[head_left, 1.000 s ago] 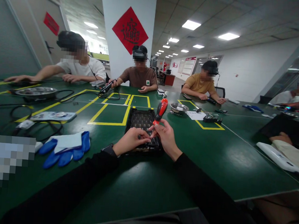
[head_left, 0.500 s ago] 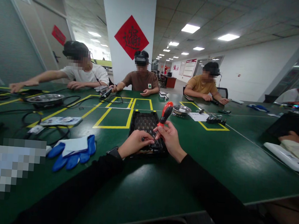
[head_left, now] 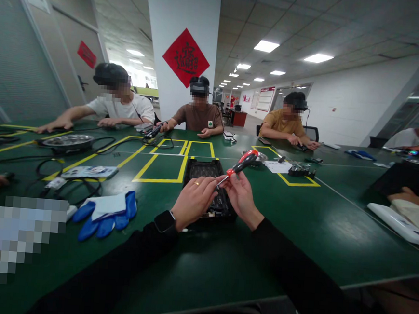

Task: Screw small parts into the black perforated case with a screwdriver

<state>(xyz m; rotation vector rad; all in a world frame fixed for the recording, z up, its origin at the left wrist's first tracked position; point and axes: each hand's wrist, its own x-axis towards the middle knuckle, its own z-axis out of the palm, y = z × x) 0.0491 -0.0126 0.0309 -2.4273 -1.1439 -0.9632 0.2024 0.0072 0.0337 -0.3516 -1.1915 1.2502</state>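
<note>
My right hand (head_left: 243,202) grips a screwdriver (head_left: 244,162) with a red and black handle. The handle slants up to the right, and the metal shaft points down-left toward my left fingertips. My left hand (head_left: 194,197), with a ring on one finger, is closed around the area of the screwdriver's tip; whatever it pinches is hidden. Both hands hover over a black open case (head_left: 229,214) full of small compartments or parts. A smartwatch (head_left: 165,221) is on my left wrist.
Blue and white gloves (head_left: 108,213) lie to the left, near a phone-sized packet (head_left: 91,172) and black cables. Metal bowls (head_left: 69,140) stand farther back. White paper (head_left: 277,167) and small black parts (head_left: 302,170) lie at right. Several people sit around the green table (head_left: 320,224).
The screwdriver has tipped from nearly upright to a slant toward the right. My left hand has turned, its back now showing, and its fingers have risen toward the shaft.
</note>
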